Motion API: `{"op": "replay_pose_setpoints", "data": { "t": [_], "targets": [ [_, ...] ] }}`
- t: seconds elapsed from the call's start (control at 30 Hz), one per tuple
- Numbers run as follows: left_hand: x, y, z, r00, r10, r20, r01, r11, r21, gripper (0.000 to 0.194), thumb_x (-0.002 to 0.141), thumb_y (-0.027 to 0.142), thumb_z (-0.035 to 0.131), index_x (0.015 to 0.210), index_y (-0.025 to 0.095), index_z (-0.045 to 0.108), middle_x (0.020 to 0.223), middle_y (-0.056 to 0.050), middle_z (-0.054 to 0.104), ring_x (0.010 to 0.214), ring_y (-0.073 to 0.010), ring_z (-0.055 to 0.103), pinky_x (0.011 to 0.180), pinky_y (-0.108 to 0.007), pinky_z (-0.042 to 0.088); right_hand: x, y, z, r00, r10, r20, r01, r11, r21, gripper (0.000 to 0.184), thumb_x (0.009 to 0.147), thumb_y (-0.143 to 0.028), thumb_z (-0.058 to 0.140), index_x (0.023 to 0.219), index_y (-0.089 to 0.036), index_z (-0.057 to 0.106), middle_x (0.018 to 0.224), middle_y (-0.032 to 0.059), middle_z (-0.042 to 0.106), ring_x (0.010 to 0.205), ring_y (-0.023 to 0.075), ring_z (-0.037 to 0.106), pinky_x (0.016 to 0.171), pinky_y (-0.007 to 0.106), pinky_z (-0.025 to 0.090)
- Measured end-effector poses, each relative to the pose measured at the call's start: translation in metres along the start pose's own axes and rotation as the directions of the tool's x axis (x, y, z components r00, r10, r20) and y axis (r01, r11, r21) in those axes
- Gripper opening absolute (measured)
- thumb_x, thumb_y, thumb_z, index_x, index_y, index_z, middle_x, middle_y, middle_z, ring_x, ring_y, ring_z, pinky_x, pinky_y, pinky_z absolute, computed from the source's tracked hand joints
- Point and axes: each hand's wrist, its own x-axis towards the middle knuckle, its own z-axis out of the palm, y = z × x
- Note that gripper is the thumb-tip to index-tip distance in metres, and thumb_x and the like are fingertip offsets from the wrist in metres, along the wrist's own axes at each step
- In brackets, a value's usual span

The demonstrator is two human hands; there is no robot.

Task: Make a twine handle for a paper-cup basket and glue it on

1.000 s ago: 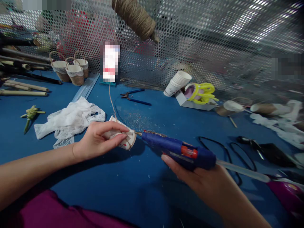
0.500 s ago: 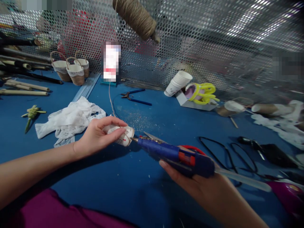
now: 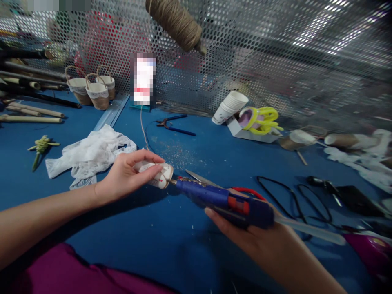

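Note:
My left hand (image 3: 128,173) is closed around a white paper cup (image 3: 163,175) lying on its side, its end turned to the right. Twine (image 3: 143,126) runs from behind the cup back toward the phone. In my right hand (image 3: 245,237) is a blue hot glue gun (image 3: 208,194), with a clear glue stick (image 3: 312,229) sticking out of its rear. The gun's metal nozzle meets the cup's end near its rim. Scissors (image 3: 245,190) with red handles lie behind the gun, partly hidden by it.
White lace (image 3: 92,153) lies left of the cup. Pliers (image 3: 176,125), stacked paper cups (image 3: 229,107) and twine-wrapped baskets (image 3: 98,96) stand or lie farther back. A black cord (image 3: 281,188) curls at right. A twine spool (image 3: 176,24) hangs on the mesh wall.
The glue gun has shifted slightly to the left along the cup's end. My left hand and the cup have stayed almost still.

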Motion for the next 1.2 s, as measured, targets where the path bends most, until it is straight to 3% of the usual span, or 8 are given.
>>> {"op": "replay_pose_setpoints", "data": {
  "t": [0.3,0.57,0.67,0.73,0.83,0.9,1.03,1.2],
  "targets": [
    [-0.003,0.0,0.0,0.991,0.135,0.017,-0.135,0.991,0.007,0.011,0.077,0.021,0.06,0.083,0.014,0.066,0.074,-0.005,0.072,0.061,-0.0119,0.065,0.053,-0.018,0.051,0.009,0.004,-0.007,0.996,0.076,0.047,-0.072,0.995,-0.074,0.033,0.079,-0.05,0.048,0.089,-0.025,0.065,0.079,0.0076,0.069,0.072,0.0256,0.067,0.064,0.037,0.056],
    [-0.003,0.001,0.0,0.981,0.189,0.031,-0.189,0.982,-0.013,0.01,0.076,0.016,0.06,0.084,0.013,0.065,0.076,-0.005,0.072,0.063,-0.0106,0.066,0.056,-0.015,0.053,0.015,0.006,-0.007,0.999,0.021,0.038,-0.018,0.998,-0.065,0.034,0.081,-0.05,0.045,0.072,-0.023,0.065,0.071,0.0066,0.069,0.066,0.0239,0.065,0.063,0.037,0.052],
    [-0.004,0.0,0.0,0.98,0.194,0.033,-0.193,0.981,-0.024,0.01,0.076,0.016,0.06,0.084,0.013,0.065,0.077,-0.005,0.072,0.064,-0.0105,0.066,0.056,-0.015,0.052,0.017,0.005,-0.008,0.993,0.035,0.116,-0.04,0.998,0.041,0.031,0.081,-0.046,0.046,0.069,-0.023,0.064,0.062,0.0045,0.067,0.058,0.0205,0.062,0.058,0.033,0.05],
    [-0.005,-0.001,0.0,0.981,0.194,0.025,-0.193,0.981,-0.025,0.01,0.076,0.016,0.06,0.084,0.013,0.065,0.079,-0.005,0.072,0.065,-0.0104,0.066,0.056,-0.014,0.052,0.018,0.003,-0.009,0.981,0.088,0.172,-0.108,0.988,0.113,0.031,0.08,-0.046,0.049,0.063,-0.023,0.061,0.05,0.0014,0.061,0.047,0.0174,0.058,0.05,0.03,0.047],
    [-0.004,-0.002,0.0,0.985,0.171,-0.001,-0.171,0.985,-0.011,0.009,0.076,0.017,0.061,0.083,0.014,0.065,0.077,-0.003,0.072,0.064,-0.0103,0.066,0.056,-0.015,0.052,0.026,0.003,-0.011,0.94,0.262,0.217,-0.306,0.93,0.202,0.036,0.074,-0.05,0.056,0.051,-0.023,0.054,0.041,-0.0006,0.054,0.038,0.0146,0.052,0.042,0.028,0.044],
    [-0.003,-0.002,0.0,0.992,0.125,-0.017,-0.125,0.992,-0.014,0.009,0.076,0.019,0.06,0.083,0.015,0.066,0.074,-0.002,0.072,0.062,-0.0105,0.065,0.055,-0.015,0.052,0.036,0.007,-0.012,0.906,0.356,0.23,-0.408,0.878,0.25,0.039,0.073,-0.053,0.056,0.049,-0.022,0.052,0.041,0.0003,0.054,0.038,0.0142,0.053,0.041,0.027,0.044],
    [-0.001,-0.004,0.002,0.999,-0.007,-0.039,0.005,0.998,-0.068,0.013,0.076,0.025,0.06,0.083,0.015,0.065,0.074,-0.002,0.07,0.062,-0.0111,0.064,0.054,-0.017,0.051,0.064,0.028,-0.01,0.898,0.424,0.118,-0.439,0.841,0.317,0.038,0.073,-0.054,0.056,0.068,-0.017,0.061,0.063,0.0057,0.065,0.053,0.015,0.058,0.049,0.026,0.047],
    [0.001,-0.009,0.003,0.996,-0.072,-0.061,0.063,0.988,-0.138,0.018,0.075,0.027,0.063,0.086,0.014,0.064,0.077,-0.003,0.068,0.063,-0.0106,0.063,0.054,-0.017,0.05,0.097,0.061,0.006,0.839,0.535,0.099,-0.541,0.84,0.045,0.035,0.083,-0.046,0.045,0.065,-0.017,0.052,0.055,0.0048,0.059,0.046,0.0129,0.056,0.046,0.024,0.044]
  ]
}}
